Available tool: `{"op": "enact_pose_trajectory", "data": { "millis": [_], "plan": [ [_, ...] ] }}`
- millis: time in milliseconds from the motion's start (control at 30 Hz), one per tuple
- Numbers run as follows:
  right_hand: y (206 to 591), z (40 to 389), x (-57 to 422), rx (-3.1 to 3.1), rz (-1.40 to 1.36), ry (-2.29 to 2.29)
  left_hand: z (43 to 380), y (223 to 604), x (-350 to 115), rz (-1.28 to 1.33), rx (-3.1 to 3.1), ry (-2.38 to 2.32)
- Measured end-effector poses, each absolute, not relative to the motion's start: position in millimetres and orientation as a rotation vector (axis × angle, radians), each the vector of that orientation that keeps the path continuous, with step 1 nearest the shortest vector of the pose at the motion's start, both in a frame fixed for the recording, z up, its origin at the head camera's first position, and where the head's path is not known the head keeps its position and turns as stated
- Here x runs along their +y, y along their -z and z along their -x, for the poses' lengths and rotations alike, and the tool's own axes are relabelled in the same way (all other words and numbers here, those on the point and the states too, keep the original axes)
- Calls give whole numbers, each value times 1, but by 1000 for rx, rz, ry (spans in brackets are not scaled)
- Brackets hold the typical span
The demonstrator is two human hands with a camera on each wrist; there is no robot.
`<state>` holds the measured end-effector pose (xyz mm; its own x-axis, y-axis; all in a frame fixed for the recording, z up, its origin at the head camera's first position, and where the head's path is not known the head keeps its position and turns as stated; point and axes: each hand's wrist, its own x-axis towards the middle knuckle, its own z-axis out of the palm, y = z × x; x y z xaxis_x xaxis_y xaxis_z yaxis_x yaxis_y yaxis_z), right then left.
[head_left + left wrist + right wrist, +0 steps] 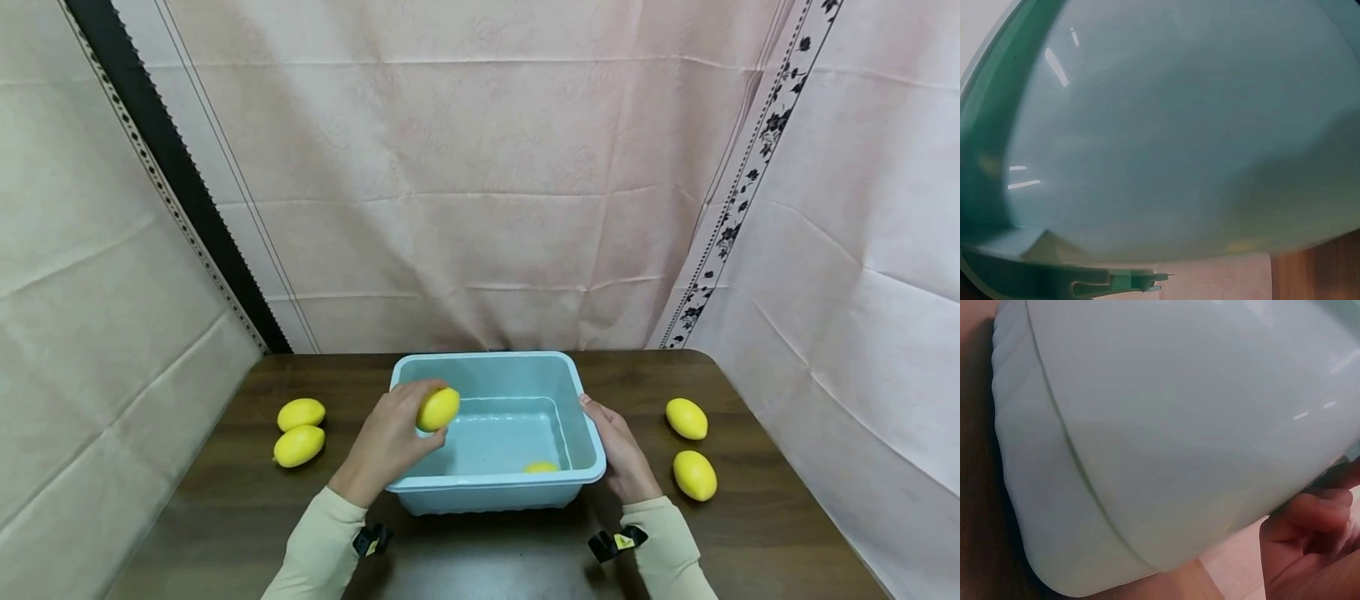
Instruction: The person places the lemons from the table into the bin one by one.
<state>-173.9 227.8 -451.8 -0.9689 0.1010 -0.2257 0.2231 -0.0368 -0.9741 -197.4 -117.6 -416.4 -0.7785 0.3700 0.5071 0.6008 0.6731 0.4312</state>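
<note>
A light blue plastic basin (495, 481) stands on the table in the head view. Over its left side, my left hand (390, 433) holds a yellow lemon (438, 409) between thumb and fingers. Another lemon (541, 467) lies inside, partly hidden by the near wall. At the right rim, my right hand (617, 446) grips the basin, thumb on top of the edge. The right wrist view shows the basin's outer wall (1166, 425) with curled fingers (1316, 515) under the rim. The left wrist view is filled by the basin's wall (1166, 125); the left hand is not seen there.
Two lemons (298, 446) lie together on the dark wooden table (480, 550) left of the basin. To the right are two more, a farther lemon (686, 418) and a nearer lemon (695, 475). Pale cloth (465, 183) hangs behind and at both sides.
</note>
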Motion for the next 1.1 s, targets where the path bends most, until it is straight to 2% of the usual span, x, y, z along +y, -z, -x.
{"op": "enact_pose_trajectory", "data": {
  "millis": [300, 1100],
  "plan": [
    [452, 175, 228, 2106, -361, 2188, 196, 415, -117, 771, -2521, 815],
    [451, 175, 228, 2136, -361, 2168, 189, 416, -121, 568, -2472, 928]
  ]
}}
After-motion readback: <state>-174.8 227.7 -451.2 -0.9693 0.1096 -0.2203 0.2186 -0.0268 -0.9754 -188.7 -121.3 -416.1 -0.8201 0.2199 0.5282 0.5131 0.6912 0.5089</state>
